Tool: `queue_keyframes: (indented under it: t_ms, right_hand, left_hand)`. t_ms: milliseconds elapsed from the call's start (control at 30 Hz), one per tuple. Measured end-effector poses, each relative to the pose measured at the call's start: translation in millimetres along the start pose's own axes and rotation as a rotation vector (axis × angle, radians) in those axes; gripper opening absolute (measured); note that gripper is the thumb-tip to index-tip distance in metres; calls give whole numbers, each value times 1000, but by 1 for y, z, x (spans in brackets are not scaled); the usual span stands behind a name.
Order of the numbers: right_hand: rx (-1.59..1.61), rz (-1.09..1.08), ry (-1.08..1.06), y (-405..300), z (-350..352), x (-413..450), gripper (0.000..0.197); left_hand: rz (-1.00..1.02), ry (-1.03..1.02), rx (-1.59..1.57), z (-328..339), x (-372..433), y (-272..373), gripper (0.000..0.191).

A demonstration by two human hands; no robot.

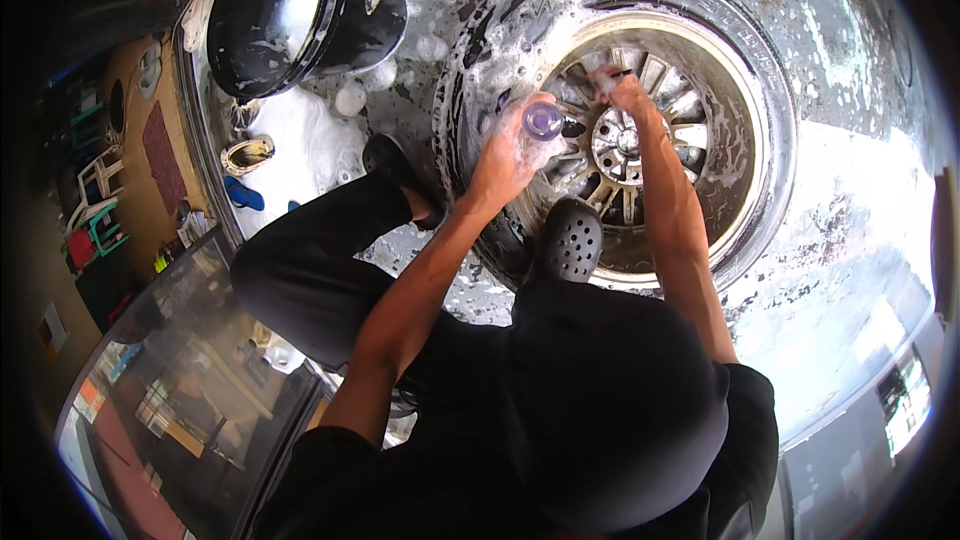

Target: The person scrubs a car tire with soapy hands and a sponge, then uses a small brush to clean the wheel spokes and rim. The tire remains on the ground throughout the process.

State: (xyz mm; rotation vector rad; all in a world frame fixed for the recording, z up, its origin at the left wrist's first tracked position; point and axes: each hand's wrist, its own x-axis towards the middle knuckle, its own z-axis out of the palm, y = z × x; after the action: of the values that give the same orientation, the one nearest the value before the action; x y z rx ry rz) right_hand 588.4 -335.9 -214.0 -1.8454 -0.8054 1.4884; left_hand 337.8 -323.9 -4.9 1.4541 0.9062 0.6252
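Note:
A car wheel lies on the wet floor, its multi-spoke alloy rim (pixel 652 172) facing up inside a black tire (pixel 776 75). Thick white suds (pixel 536 26) cover the tire's upper left side. In my left hand (pixel 510 154), soapy and held over the rim's left edge, is a clear purple-tinted bottle (pixel 541 121) seen end-on. My right hand (pixel 622 92) reaches in among the upper spokes, closed around a small dark tool (pixel 621 73); fingers and foam hide most of it. My right foot, in a black perforated clog (pixel 574 240), rests against the wheel's near side.
A black bucket (pixel 360 15) with suds on it is at the upper left. Beside a foam patch (pixel 315 139) lie a pale shoe (pixel 248 155) and a blue slipper (pixel 244 193). Glossy panels, seemingly car bodywork, flank me, one with a window (pixel 202 382). Plastic chairs (pixel 97 187) stand beyond.

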Motion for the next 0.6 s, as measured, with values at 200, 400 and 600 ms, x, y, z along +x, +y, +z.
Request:
queue_keyframes:
  t_ms: [200, 400, 600]
  right_hand:
    - [-77, -53, -30, 11, 25, -6, 20]
    - [-25, -488, 134, 21, 32, -23, 19]
    - [-295, -468, 287, 11, 29, -31, 14]
  left_hand:
    - [-47, 3, -37, -1, 0, 1, 49]
    - [-36, -32, -50, 6, 8, -4, 51]
    - [8, -22, 2, 6, 6, -4, 51]
